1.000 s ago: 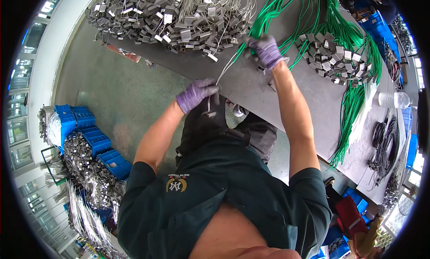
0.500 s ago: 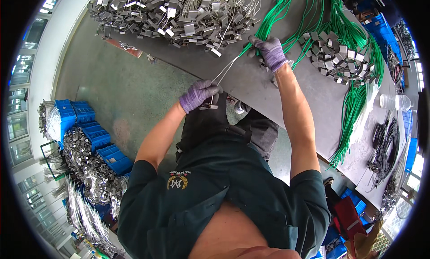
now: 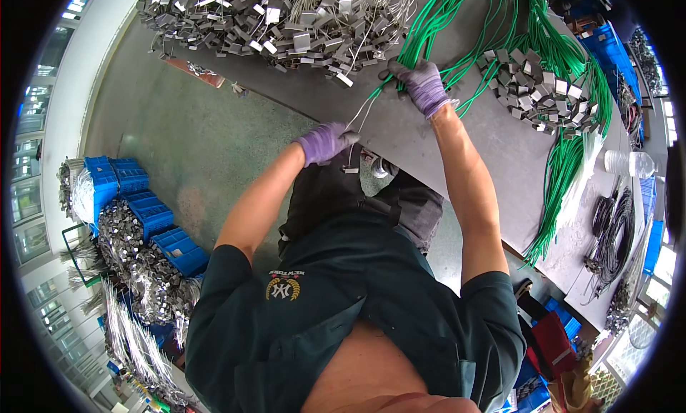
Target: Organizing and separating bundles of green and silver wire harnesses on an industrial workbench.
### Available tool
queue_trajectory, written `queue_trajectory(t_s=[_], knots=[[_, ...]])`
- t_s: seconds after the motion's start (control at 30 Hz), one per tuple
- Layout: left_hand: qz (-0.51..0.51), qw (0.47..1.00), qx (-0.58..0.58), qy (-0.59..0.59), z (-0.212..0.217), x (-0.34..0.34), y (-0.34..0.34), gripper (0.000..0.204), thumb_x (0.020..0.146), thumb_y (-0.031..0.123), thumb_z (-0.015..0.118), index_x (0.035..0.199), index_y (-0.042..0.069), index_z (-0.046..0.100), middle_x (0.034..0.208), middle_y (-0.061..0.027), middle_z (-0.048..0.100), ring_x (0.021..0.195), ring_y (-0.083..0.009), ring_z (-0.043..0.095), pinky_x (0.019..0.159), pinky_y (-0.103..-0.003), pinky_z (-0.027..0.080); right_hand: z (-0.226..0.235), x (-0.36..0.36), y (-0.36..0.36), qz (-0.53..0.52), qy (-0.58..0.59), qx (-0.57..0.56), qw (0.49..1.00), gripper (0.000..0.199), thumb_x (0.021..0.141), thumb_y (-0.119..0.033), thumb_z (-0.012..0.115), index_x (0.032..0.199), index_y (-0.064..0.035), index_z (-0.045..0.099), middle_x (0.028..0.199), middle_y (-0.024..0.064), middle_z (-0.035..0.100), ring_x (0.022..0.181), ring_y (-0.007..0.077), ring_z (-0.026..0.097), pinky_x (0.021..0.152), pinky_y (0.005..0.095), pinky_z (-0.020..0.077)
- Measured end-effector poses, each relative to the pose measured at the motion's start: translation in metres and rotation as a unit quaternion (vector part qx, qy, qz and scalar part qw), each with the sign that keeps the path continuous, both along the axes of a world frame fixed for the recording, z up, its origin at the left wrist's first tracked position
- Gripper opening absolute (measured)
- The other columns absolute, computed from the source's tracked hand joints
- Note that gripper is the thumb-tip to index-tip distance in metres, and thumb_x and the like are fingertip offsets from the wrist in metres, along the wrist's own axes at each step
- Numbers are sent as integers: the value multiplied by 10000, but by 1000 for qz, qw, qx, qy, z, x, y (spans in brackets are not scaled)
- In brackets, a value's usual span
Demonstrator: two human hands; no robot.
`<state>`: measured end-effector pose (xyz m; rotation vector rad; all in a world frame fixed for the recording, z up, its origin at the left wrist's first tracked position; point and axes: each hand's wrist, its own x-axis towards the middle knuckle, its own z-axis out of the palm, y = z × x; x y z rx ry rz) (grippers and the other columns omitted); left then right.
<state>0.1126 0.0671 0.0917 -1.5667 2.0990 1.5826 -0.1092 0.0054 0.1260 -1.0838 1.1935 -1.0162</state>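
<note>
My left hand (image 3: pixel 325 143), in a purple glove with grey fingertips, pinches thin white wires (image 3: pixel 363 113) just off the near table edge. A small metal block (image 3: pixel 350 170) hangs from a wire below its fingers, over my dark trousers. Up and to the right, my gloved right hand (image 3: pixel 420 86) is closed on green wires (image 3: pixel 421 41) above the grey tabletop. Between the two hands, the white wires run up into a green end beside the right hand's fingertips. The right palm and part of its grip are hidden.
A large heap of metal blocks with pale wires (image 3: pixel 286 34) covers the far left of the table (image 3: pixel 471 152). To the right lie another pile of metal blocks (image 3: pixel 543 91), green wire bundles, a clear bottle (image 3: pixel 630 163) and black cable coils (image 3: pixel 611 231). Blue crates (image 3: pixel 150 213) stand at left.
My left hand has moved slightly up and right, and the metal block now hangs freer below it. My right hand has shifted a little left and down along the green wires.
</note>
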Motion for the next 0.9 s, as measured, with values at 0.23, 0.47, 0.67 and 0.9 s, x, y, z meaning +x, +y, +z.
queue_trajectory(t_s=[0.23,0.47,0.67,0.9], knots=[[90,958,125,242,-39,26,10,402,831,342,595,1110,57,541,871,-51,595,789,-125,561,664,-265,471,13,-14,-11,-82,-44,62,994,223,844,-216,593,937,-13,597,681,59,639,412,92,472,353,212,339],[398,678,346,513,-30,-1,33,524,823,512,519,1049,42,570,928,-126,638,873,-236,607,720,-391,487,-1,-9,-12,-114,-118,38,986,189,850,-193,581,907,-13,589,763,82,645,481,116,526,381,209,354],[369,742,229,510,-20,-3,22,478,839,521,494,813,58,614,655,-71,604,545,-194,579,451,-294,452,-9,-1,-1,-90,-167,10,982,195,849,-208,584,862,-15,611,729,81,641,490,117,542,387,211,365],[236,834,156,474,-1,-4,18,428,830,489,538,832,62,574,652,-105,602,482,-190,563,417,-278,454,8,-25,-6,-50,5,63,997,281,837,-318,603,777,-47,640,578,48,601,428,102,506,376,213,355]])
